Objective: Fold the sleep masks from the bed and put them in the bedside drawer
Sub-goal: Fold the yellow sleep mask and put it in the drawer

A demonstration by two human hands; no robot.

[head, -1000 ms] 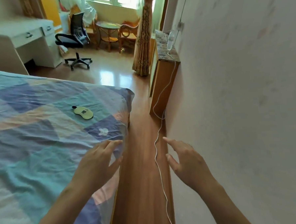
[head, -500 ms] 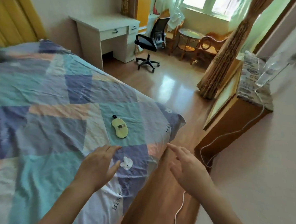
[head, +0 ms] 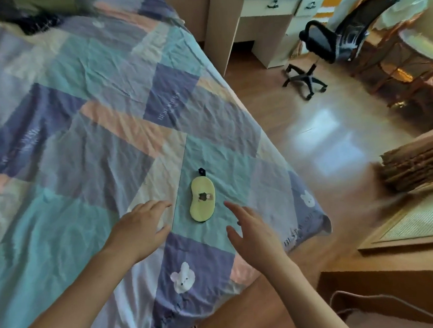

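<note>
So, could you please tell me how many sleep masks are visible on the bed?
1: a yellow-green sleep mask lies flat near the bed's corner; others may be out of view.

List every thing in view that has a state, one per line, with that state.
sleep mask: unfolded, lying flat on the bedspread, untouched
left hand: open, fingers spread, left of the mask, holding nothing
right hand: open, fingers spread, right of the mask, holding nothing
bedspread: spread over the bed, wrinkled
desk drawers: closed
office chair: unoccupied, beside the desk
</note>
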